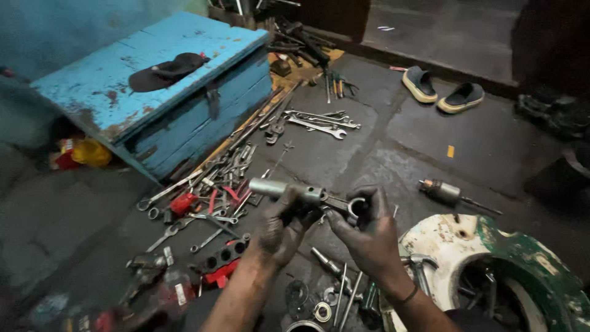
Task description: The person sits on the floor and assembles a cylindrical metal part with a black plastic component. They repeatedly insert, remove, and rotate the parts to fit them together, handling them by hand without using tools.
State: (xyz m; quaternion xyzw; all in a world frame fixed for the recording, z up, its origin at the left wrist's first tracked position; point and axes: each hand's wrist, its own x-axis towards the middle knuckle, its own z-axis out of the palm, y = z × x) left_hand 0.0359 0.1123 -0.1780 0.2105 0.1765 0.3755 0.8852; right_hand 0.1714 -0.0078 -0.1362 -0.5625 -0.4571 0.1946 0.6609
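Grey metal socket tube with ring-ended tool (pixel 310 197): head view, frame centre, held off the floor. Left hand (pixel 279 230) wrapped around the tube; right hand (pixel 369 237) pinching the ring end. Parts joined, not yet set down; loose steel spanners (pixel 322 123) at 12 o'clock

Chipped blue wooden box (pixel 184 92), black cap (pixel 166 72), silver wrenches (pixel 319 123), green-and-white scooter panel (pixel 528 258), grey-and-cream slippers (pixel 442 91)

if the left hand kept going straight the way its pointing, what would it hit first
Probably the metal cylinder tool that the left hand already grips; beyond it, the loose wrenches on the floor, though depth is hard to judge.
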